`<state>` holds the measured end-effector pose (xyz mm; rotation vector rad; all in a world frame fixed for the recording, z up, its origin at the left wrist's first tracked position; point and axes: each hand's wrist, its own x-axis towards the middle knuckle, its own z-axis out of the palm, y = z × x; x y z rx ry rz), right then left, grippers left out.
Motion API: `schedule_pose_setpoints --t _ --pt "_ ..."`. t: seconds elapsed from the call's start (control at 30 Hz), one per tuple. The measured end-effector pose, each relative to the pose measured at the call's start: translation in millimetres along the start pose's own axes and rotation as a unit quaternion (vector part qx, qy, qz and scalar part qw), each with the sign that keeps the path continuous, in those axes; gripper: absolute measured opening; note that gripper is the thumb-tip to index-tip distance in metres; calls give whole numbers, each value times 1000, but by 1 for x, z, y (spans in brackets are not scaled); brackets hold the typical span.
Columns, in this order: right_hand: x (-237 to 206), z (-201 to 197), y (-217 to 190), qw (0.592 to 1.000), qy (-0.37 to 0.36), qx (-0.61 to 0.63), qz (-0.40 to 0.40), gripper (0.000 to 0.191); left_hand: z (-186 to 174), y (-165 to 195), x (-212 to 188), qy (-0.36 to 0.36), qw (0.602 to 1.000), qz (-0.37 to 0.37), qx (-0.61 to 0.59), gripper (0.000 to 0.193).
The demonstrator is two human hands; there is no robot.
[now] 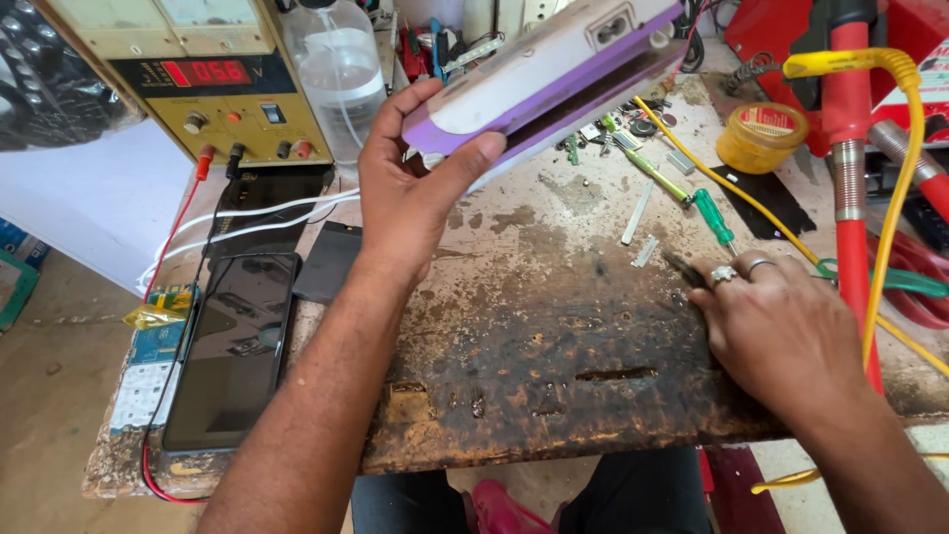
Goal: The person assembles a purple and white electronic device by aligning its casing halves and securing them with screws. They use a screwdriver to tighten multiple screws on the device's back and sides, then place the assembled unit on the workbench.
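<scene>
My left hand (410, 193) grips one end of a long purple and white plastic casing (554, 79) and holds it tilted in the air above the worn wooden workbench (534, 326). The casing's seam is slightly parted along its lower edge. My right hand (776, 331), with two rings on its fingers, rests palm down on the bench at the right. Its fingertips touch a small dark tool tip (682, 267), close to a green-handled screwdriver (712, 218). Whether the fingers pinch that tool is hidden.
A bench power supply (213, 84) with a red display stands at the back left beside a clear bottle (336, 69). A dark phone (237, 346) and circuit boards lie at left. A yellow tin (761, 138), yellow cable (895, 178), red tools and small parts crowd the right.
</scene>
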<state>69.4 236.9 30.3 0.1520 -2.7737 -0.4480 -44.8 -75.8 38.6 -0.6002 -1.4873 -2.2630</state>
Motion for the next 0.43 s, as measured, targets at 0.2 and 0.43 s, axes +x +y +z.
schedule_pose_setpoints --t 0.2,0.43 --pt "38 2 -24 982 -113 155 5 43 1 -3 -1 14 1000 12 1 68" --pt "97 33 -50 971 39 168 -167 48 -5 -2 1 34 998 41 15 66"
